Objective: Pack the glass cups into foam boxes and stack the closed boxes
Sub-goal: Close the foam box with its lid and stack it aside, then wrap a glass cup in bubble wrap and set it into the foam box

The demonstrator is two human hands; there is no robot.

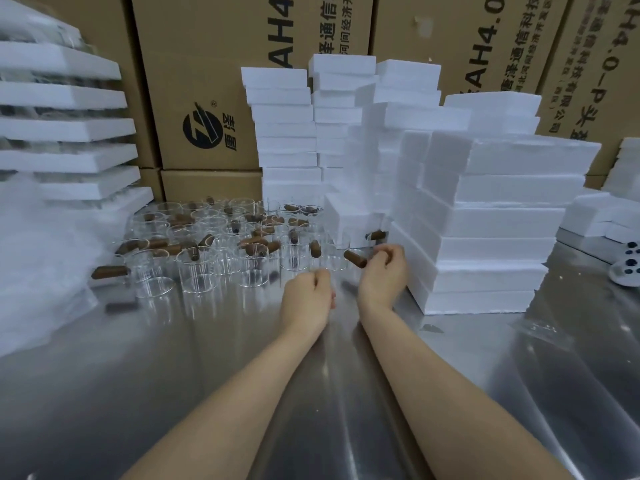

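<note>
Empty glass cups [221, 258] (brown handles) stand beside stacked closed foam boxes [485, 237]

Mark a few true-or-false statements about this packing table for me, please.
1. The glass cups have brown handles. True.
2. The table is wooden. False: it is shiny metal.
3. Cardboard boxes stand behind the white foam boxes. True.
4. Both hands lie on top of the foam boxes. False: the left hand and right hand are low over the table, beside the stack and near the cups.
</note>
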